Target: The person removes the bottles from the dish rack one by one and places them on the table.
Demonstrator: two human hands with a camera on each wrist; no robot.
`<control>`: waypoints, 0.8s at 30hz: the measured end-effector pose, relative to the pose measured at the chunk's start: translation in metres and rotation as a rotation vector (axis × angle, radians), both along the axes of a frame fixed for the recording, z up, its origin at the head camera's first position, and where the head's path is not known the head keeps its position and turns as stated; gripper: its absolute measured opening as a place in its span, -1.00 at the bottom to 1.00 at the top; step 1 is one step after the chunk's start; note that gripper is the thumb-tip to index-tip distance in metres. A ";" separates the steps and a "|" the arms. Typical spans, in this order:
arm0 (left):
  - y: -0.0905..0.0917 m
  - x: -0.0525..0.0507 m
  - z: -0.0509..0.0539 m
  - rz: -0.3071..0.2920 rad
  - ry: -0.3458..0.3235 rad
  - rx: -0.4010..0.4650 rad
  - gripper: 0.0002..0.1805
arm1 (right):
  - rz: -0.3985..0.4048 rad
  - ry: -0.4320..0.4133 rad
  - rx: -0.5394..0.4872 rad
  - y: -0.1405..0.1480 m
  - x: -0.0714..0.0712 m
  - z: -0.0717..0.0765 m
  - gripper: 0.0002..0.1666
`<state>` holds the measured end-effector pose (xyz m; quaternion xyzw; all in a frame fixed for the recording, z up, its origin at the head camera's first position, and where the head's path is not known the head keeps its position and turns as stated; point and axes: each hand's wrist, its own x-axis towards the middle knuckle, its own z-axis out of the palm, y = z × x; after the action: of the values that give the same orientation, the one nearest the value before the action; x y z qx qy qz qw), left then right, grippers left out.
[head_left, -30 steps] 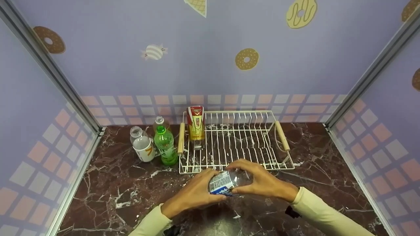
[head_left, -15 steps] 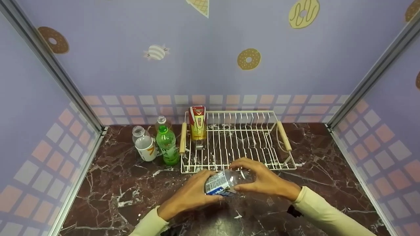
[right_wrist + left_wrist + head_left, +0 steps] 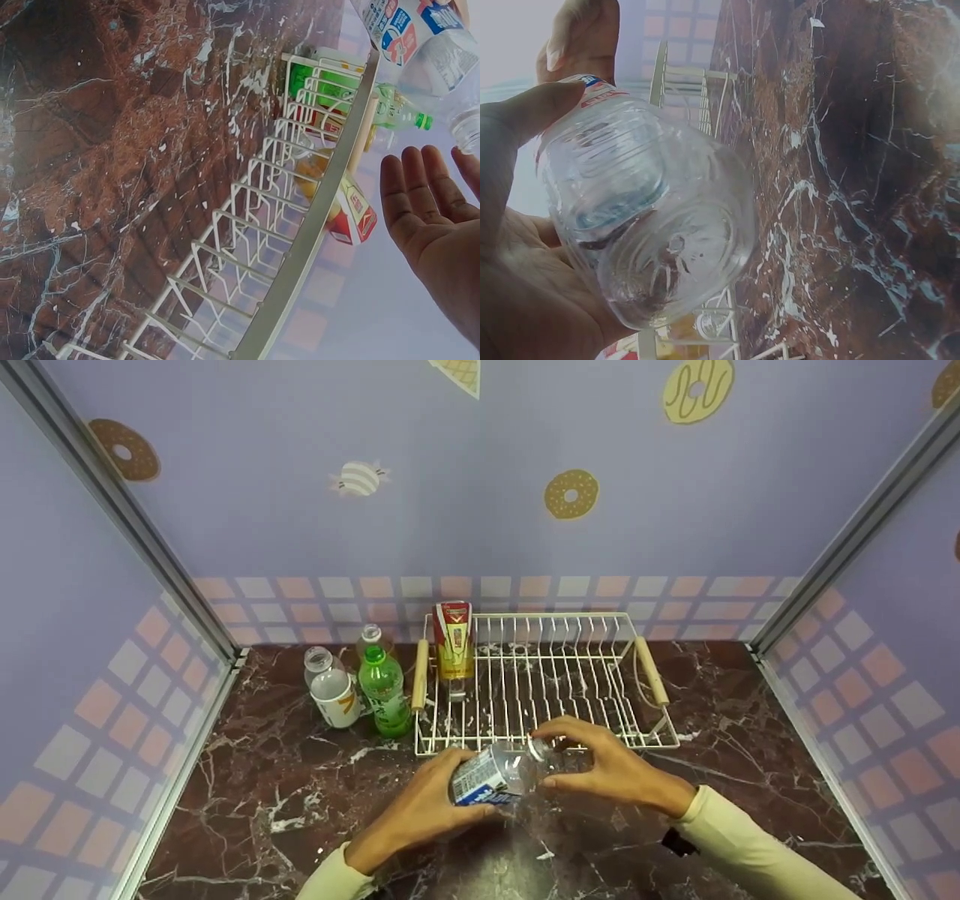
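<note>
In the head view, my left hand (image 3: pixel 424 806) grips a clear plastic bottle (image 3: pixel 480 784) with a white-and-blue label round its lower body. The bottle lies tilted above the counter, neck pointing right. Its clear base (image 3: pixel 679 244) faces the left wrist camera, the thumb across the label. My right hand (image 3: pixel 604 765) is at the neck, forefinger and thumb spread on either side of it. In the right wrist view, that hand's fingers (image 3: pixel 429 184) are loosely extended, with the bottle neck (image 3: pixel 469 129) near the forefinger. Whether they touch cannot be told.
Behind the hands stands a white wire rack (image 3: pixel 651 671) with wooden handles. In its left end leans a red-and-yellow bottle (image 3: pixel 454 645). Left of it on the marble counter (image 3: pixel 285 840) stand a green bottle (image 3: pixel 384 697), a white-labelled bottle (image 3: pixel 334 701) and another clear bottle (image 3: pixel 371 637).
My left hand has moved left with the bottle. The right hand has stayed almost in place, so its fingers now stand about the neck rather than the bottle's shoulder.
</note>
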<state>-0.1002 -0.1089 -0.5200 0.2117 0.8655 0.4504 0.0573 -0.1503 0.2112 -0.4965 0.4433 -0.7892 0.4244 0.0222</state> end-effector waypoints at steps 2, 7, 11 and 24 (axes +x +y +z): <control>-0.003 0.000 -0.002 0.014 0.008 0.018 -0.21 | -0.015 -0.019 0.008 0.002 0.001 0.001 -0.26; -0.012 0.002 -0.005 0.056 0.016 0.068 -0.21 | -0.071 -0.082 0.042 0.006 0.003 0.004 -0.25; -0.019 0.005 -0.004 0.093 0.006 0.108 -0.19 | -0.076 -0.100 0.040 0.009 0.003 0.003 -0.27; -0.050 0.013 0.001 0.282 0.067 0.181 -0.22 | -0.080 -0.106 0.029 0.013 0.003 0.000 -0.29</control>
<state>-0.0871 -0.1592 -0.5187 0.1071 0.8440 0.5227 -0.0545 -0.1475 0.2240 -0.4964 0.3884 -0.8124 0.4348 -0.0092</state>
